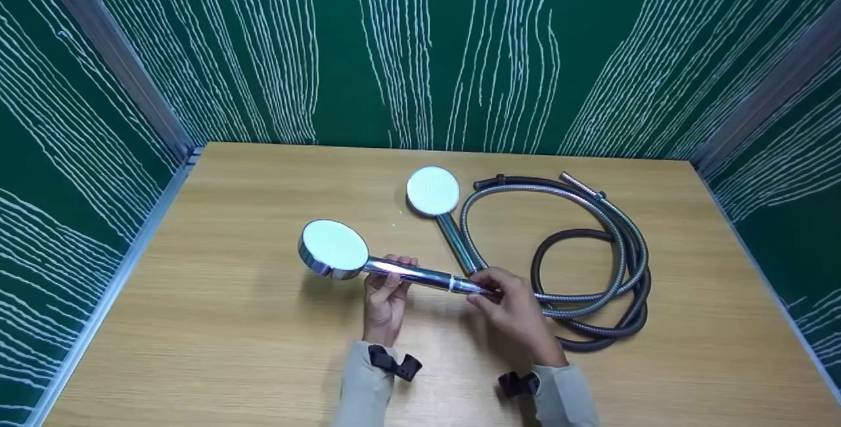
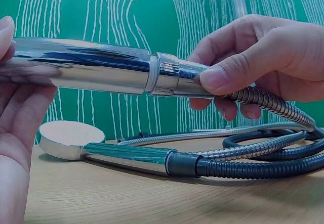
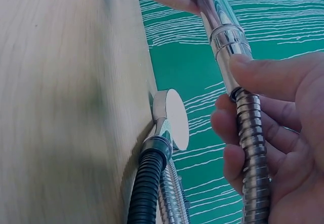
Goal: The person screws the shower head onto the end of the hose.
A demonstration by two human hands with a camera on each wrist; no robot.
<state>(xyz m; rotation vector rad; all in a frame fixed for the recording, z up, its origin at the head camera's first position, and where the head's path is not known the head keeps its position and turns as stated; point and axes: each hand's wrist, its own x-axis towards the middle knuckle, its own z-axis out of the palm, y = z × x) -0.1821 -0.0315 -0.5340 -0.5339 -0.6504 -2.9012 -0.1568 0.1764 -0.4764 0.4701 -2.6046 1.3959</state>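
My left hand (image 1: pixel 384 305) holds a chrome hand shower (image 1: pixel 335 246) by its handle, above the table, its round pale face tilted up to the left. At the handle's lower end my right hand (image 1: pixel 519 312) pinches the chrome connector (image 2: pixel 191 77) of a silver metal hose (image 3: pixel 252 158) between thumb and fingers. The connector lines up with the handle, and a narrow pale ring (image 2: pixel 152 74) shows between them. Behind lies a second hand shower (image 1: pixel 432 192), face up, a black nut (image 2: pixel 182 164) and black ribbed hose on its handle.
Silver hose (image 1: pixel 512 187) and black hose (image 1: pixel 571 234) lie in overlapping loops on the right of the wooden table (image 1: pixel 197 322). Green panels (image 1: pixel 341 52) with white streaks enclose the back and sides. A black wrist mount (image 1: pixel 394 362) sits on each grey sleeve.
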